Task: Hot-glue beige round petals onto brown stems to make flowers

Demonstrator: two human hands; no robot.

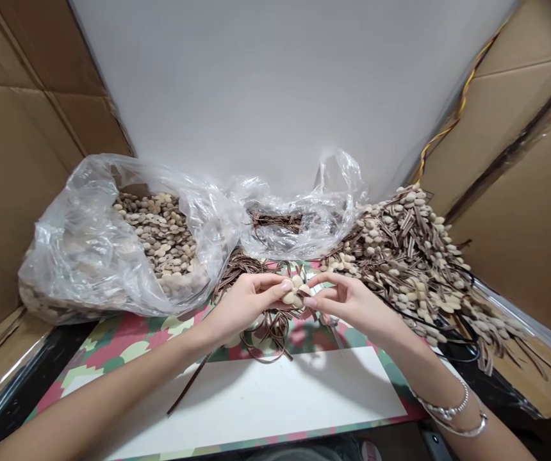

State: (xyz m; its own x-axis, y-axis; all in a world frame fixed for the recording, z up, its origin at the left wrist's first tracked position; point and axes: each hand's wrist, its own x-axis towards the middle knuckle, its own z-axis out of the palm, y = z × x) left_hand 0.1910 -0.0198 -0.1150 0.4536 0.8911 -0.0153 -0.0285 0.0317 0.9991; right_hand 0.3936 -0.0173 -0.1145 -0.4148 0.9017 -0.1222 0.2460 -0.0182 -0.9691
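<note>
A cream, flower-shaped piece with rounded petals (295,291) is held up between my two hands, above the middle of the table. My left hand (256,298) pinches its left petals between thumb and fingers. From the other side, my right hand (340,298) is closed at the flower's right edge, fingertips and thumb on a petal or a bit of brown strip there. Below and behind the flower lie loose brown strips (270,330), some hanging toward the table's front. One dark strip (188,387) slants down over the white sheet, under my left forearm.
At left stands a clear plastic bag (88,256) full of cream flower pieces (164,240). Another plastic bag (323,224) holds brown strips (278,222). A heap of flowers with strips (410,256) fills the right side. Cardboard walls (525,166) flank the patterned table, which bears a white sheet (266,397).
</note>
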